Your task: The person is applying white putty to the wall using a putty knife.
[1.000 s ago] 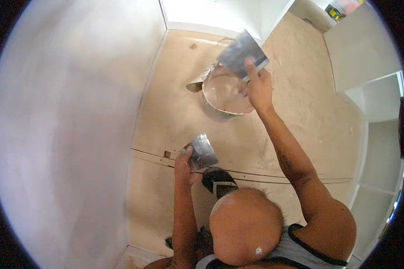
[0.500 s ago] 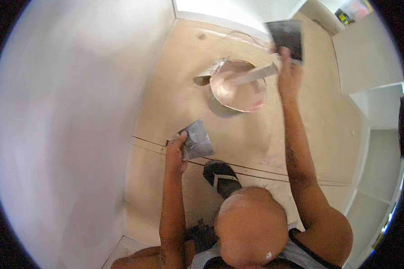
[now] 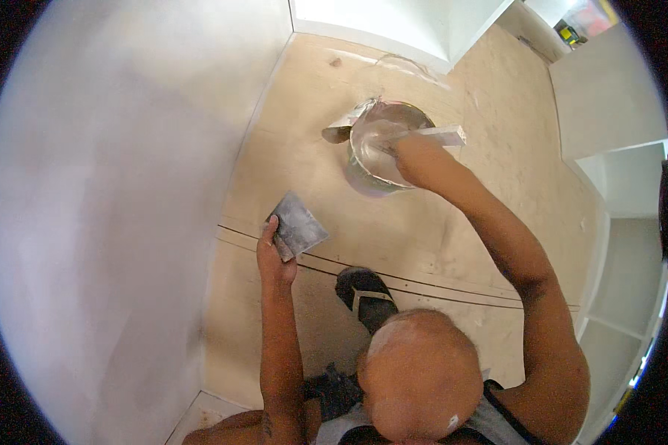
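On my left a pale wall [image 3: 111, 222] runs down to the tan floor [image 3: 453, 245]. Near it, my left hand [image 3: 277, 261] grips a flat metal blade [image 3: 300, 227]; a stretch of floor separates that from the bucket [image 3: 369, 180]. My right hand [image 3: 417, 160] is at the bucket's mouth, fingers hidden, so I can't tell its grasp. A pale stick [image 3: 451, 136] overhangs the right rim. Far right, a yellow-and-black object [image 3: 569, 34] is too blurred to read.

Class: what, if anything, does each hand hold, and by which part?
Left hand: a metal putty spreader, by its lower-left edge, thumb on its face. Right hand: cannot be told; its grip is hidden.
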{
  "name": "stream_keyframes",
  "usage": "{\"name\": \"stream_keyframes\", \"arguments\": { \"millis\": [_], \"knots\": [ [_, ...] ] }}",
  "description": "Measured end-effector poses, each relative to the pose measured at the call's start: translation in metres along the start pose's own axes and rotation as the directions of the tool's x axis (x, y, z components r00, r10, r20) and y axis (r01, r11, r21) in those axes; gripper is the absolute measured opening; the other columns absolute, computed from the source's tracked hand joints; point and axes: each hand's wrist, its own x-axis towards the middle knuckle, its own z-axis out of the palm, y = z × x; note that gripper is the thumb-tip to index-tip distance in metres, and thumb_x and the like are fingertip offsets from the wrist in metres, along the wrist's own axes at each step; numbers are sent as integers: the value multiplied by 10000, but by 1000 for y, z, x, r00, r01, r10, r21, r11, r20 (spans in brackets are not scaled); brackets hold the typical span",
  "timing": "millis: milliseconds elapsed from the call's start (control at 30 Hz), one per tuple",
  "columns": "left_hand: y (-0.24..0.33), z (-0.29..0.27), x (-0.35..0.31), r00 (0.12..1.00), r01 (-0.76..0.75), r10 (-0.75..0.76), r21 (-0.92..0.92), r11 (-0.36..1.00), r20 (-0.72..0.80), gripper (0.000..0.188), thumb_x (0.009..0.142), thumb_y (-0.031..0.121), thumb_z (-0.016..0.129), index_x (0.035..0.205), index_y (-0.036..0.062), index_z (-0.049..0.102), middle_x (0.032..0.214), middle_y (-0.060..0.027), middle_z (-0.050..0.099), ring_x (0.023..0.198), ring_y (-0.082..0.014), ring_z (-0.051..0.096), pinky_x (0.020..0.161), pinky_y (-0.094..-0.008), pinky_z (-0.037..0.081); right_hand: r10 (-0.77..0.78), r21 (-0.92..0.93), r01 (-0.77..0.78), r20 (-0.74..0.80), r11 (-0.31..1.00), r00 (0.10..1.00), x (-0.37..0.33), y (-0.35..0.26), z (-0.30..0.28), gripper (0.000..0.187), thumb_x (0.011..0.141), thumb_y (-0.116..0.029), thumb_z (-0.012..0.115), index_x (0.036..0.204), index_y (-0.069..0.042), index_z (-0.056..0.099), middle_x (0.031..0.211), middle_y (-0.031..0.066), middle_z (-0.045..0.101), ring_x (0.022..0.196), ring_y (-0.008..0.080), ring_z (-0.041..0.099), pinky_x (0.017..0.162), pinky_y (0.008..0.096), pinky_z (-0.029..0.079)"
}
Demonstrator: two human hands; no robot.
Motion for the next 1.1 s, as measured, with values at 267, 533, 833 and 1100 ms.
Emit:
{"name": "stream_keyframes", "arguments": {
  "millis": [267, 533, 833, 1100],
  "knots": [
    [7, 4, -14, 996, 6, 6, -141, 990, 84, 359, 899, 200, 587, 1191, 6, 510, 1162, -92, 593, 1086, -235, 574, 942, -387, 466, -88, 33, 82, 397, 996, 914, 35, -7, 48, 187, 757, -70, 542, 854, 29, 667, 853, 244, 650, 806, 386, 647, 712, 456, 512],
    [4, 15, -25, 988, 124, -80, -378, 917, 130, 309, 877, 240, 609, 1143, 87, 571, 1059, -66, 647, 944, -218, 641, 783, -385, 554, 75, 190, -85, 55, 978, 996, -30, -28, -50, 267, 797, -164, 545, 953, 33, 636, 867, 238, 648, 784, 368, 626, 738, 424, 478],
    [15, 72, -48, 947, 152, -147, 5, 988, 284, 394, 918, 313, 544, 1243, 97, 487, 1119, -90, 617, 933, -255, 646, 701, -413, 577, 458, 745, -86, -310, 661, 833, -95, -68, -72, 244, 888, -128, 601, 1077, 24, 632, 861, 26, 639, 814, 90, 534, 750, 260, 436],
    [26, 124, -41, 935, 30, -105, 220, 975, 338, 360, 918, 305, 538, 1120, 8, 518, 932, -100, 615, 774, -227, 652, 530, -364, 555, 471, 732, 214, -604, 646, 643, -110, -62, -54, 237, 871, -70, 606, 1084, 32, 630, 1042, 141, 655, 967, 191, 595, 848, 307, 456]
  ]
}}
